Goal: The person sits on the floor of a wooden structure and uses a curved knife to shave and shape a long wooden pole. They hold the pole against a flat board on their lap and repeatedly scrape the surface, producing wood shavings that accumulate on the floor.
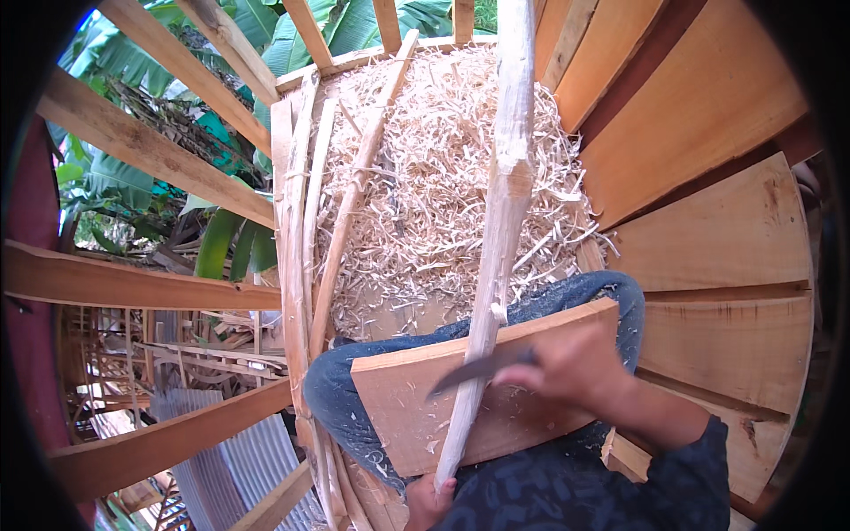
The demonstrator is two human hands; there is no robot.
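Note:
A long pale wooden pole (500, 239), its bark stripped, runs from the top of the view down across my lap. Near its lower end, my left hand (431, 502) is closed around it. A knife (478, 370) with a dark blade lies across the pole, its tip pointing left. Its handle is in the closed grip of my right hand (575, 367), which is slightly blurred. Under the pole, a flat wooden board (522, 425) rests on my crossed legs. A small curl of wood sticks up from the pole just above the board.
Wood shavings (425, 177) cover the floor ahead. Several slim poles (354, 195) lie along the left side, by a slatted railing (159, 168). A plank wall (717, 257) stands close on the right. Beyond the railing are banana leaves and corrugated sheets (239, 460).

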